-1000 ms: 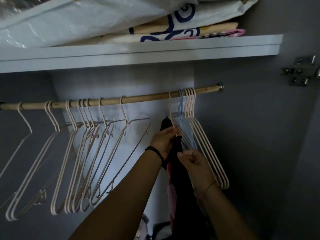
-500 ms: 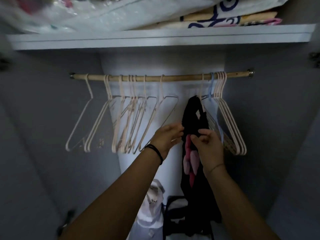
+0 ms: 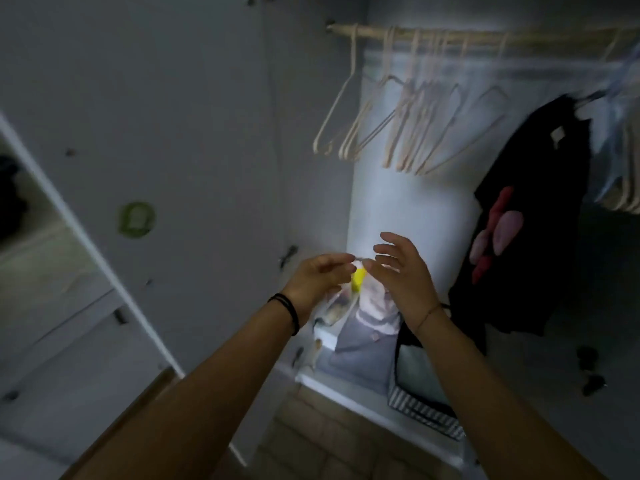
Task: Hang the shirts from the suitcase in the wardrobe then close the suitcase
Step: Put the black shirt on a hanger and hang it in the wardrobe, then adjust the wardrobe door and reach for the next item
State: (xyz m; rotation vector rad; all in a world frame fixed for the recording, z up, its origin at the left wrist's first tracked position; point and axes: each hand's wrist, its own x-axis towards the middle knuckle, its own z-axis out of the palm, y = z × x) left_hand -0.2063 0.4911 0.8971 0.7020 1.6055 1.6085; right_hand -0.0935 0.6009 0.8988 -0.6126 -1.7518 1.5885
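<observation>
On the rail, shirt released, hands withdrawn

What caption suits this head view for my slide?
Black shirt hangs from the rod beside bare hangers; left hand and right hand are off it.

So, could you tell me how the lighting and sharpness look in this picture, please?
Head view: dim overall, brightest on the white back panel of the wardrobe; motion blur smears the pale plastic hangers and the black shirt with pink print; the wooden rail softens toward the right edge.
</observation>
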